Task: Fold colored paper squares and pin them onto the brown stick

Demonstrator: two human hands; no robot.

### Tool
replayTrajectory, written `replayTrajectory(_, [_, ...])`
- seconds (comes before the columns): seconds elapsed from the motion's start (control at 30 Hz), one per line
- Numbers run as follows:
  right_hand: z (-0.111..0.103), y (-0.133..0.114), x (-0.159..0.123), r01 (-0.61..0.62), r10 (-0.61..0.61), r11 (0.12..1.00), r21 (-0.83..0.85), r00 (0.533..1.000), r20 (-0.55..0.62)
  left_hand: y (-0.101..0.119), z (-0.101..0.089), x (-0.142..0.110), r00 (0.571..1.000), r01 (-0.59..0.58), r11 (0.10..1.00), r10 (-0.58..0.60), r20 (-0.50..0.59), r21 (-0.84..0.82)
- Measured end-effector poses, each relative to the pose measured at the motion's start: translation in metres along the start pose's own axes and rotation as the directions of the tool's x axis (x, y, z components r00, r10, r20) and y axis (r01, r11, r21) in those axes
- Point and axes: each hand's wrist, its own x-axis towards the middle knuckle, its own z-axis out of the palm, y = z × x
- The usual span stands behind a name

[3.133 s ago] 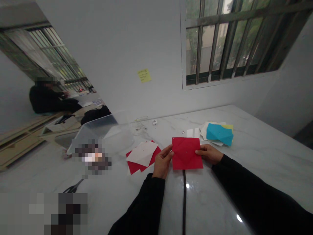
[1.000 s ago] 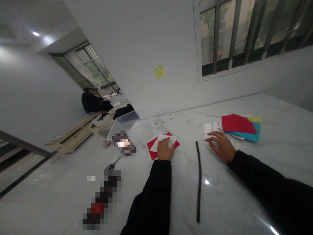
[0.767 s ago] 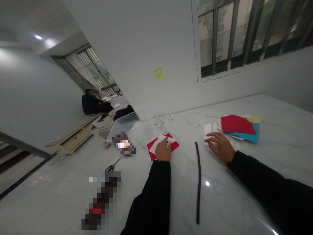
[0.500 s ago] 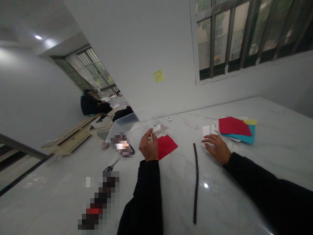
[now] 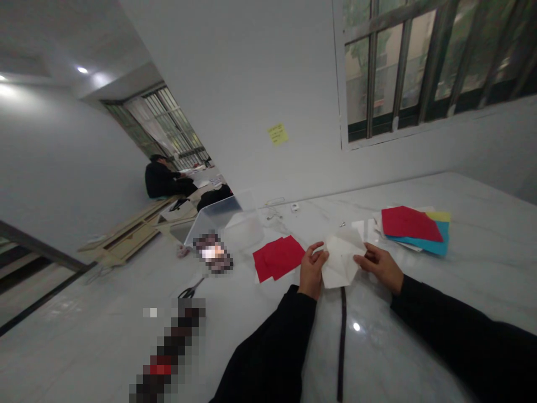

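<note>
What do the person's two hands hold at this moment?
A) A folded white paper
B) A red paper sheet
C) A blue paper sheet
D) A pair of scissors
A: the left hand and the right hand both grip the folded white paper between them, while the red paper sheets lie on the table to the left.

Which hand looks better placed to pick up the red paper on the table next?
Probably the left hand: it sits right beside the red paper. The right hand is farther away, on the other side of the folded white paper, which both hands are holding.
</note>
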Motion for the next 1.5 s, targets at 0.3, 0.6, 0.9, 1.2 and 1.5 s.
replayTrajectory(0.3, [-0.006,0.006,0.008,-0.064,0.092,0.97,0.236,0.99,-0.109,0.005,-0.004,0.0,0.961,0.276,0.919,-0.257,0.104,-0.28])
replayTrajectory(0.6, [-0.005,0.004,0.011,-0.067,0.104,0.954,0.293,0.988,-0.112,0.002,0.003,-0.004,0.965,0.188,0.978,-0.166,0.202,-0.094])
replayTrajectory(0.9, [-0.006,-0.01,0.009,-0.088,0.12,0.936,0.34,0.99,-0.073,-0.006,-0.001,0.004,0.999,-0.022,0.962,0.008,0.05,0.272])
replayTrajectory(1.2, [-0.005,-0.011,0.001,0.006,-0.01,1.0,0.03,0.992,0.122,-0.01,0.003,-0.003,0.993,-0.074,0.922,0.103,-0.056,0.381])
replayTrajectory(1.5, [-0.01,-0.005,0.004,-0.053,0.054,0.996,0.068,0.998,-0.022,-0.009,-0.003,0.0,0.994,0.015,0.988,-0.031,0.103,0.151])
